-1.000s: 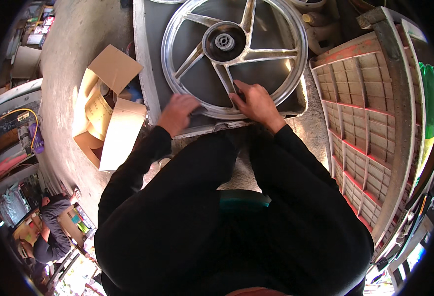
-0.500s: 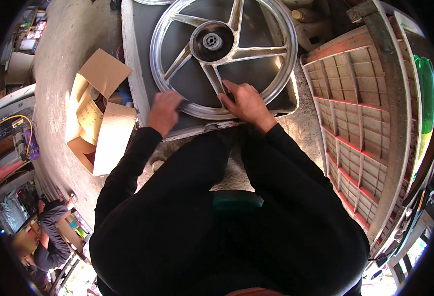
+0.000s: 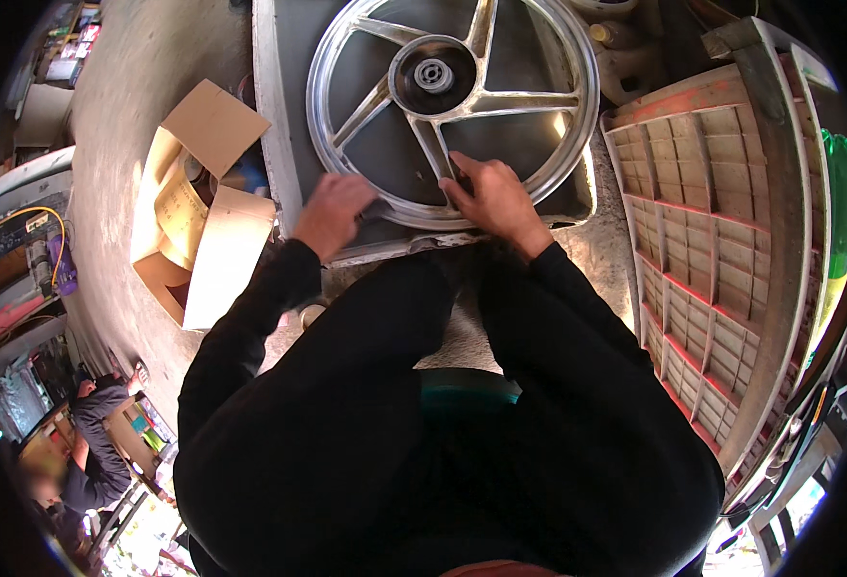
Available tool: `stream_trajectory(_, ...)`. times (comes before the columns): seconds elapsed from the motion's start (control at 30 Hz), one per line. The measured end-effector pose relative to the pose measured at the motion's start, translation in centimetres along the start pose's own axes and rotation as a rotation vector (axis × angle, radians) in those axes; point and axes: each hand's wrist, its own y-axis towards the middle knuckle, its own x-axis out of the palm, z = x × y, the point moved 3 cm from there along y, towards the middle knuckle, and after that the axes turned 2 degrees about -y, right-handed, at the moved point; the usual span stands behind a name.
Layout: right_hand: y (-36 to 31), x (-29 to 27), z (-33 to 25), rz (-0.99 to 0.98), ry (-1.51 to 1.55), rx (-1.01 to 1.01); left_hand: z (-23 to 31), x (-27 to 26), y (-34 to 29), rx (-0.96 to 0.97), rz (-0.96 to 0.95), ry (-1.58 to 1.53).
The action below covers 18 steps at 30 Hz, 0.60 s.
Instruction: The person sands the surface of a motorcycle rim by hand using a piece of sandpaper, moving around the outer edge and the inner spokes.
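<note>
A silver cast motorcycle wheel [image 3: 433,75] with slanted spokes lies flat in a dark grey shallow tray [image 3: 290,58] with pale edges. My right hand [image 3: 496,199] grips the wheel by its near spoke, close to the rim, thumb and fingers on either side. At the near-left part of the rim is my left hand [image 3: 335,213], slightly blurred. Its fingers are closed on a small dark flat piece [image 3: 377,208], pressed against the rim; what kind of piece I cannot make out.
An open cardboard box [image 3: 228,255] with paper inside stands on the concrete floor at left. On the right leans a ribbed panel [image 3: 702,240] with red edges, beside green bottles [image 3: 838,202]. Another person [image 3: 101,442] sits far at lower left.
The whole view has shifted, so the wheel and tray appear a little farther right. My left hand stays at the near-left rim with the dark piece; my right hand keeps its hold on the spoke.
</note>
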Motion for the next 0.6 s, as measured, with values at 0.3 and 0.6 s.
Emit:
stream_trajectory(0.3, 0.1, -0.3, -0.2, -0.005, -0.028, -0.011, 1.9, 0.7, 0.0, 0.040, -0.027, -0.006)
stream_trajectory(0.6, 0.1, -0.5, -0.6, -0.029, 0.004, 0.028, 1.6, 0.6, -0.2, 0.065, -0.066, -0.045)
